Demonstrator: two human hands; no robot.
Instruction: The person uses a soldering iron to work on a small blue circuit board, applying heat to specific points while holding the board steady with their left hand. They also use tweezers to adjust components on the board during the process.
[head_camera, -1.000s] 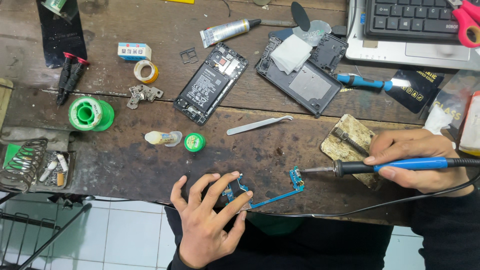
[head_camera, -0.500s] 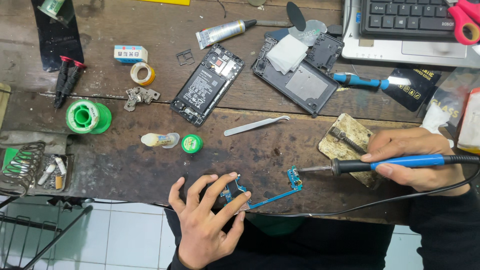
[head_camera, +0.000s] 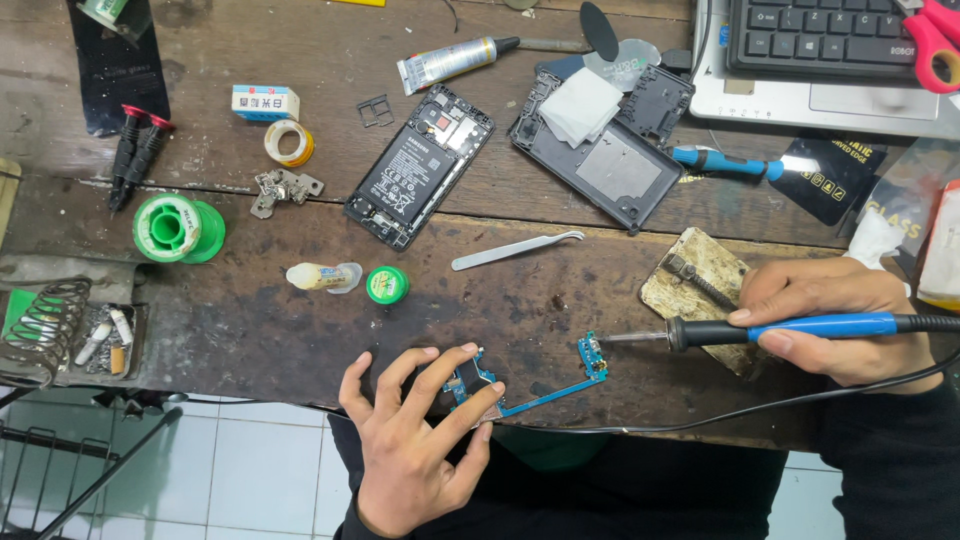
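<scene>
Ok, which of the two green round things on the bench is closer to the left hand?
The small green tin, just right of the yellowish tube and above the left hand. The big green solder spool sits far off left.

Phone-repair workbench: soldering iron (head_camera: 790, 328), opened phone (head_camera: 420, 166)

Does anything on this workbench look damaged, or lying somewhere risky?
The blue circuit board lies at the very front edge of the table, under the left hand. The phone lies open, back cover removed. Nothing looks spilled.
</scene>
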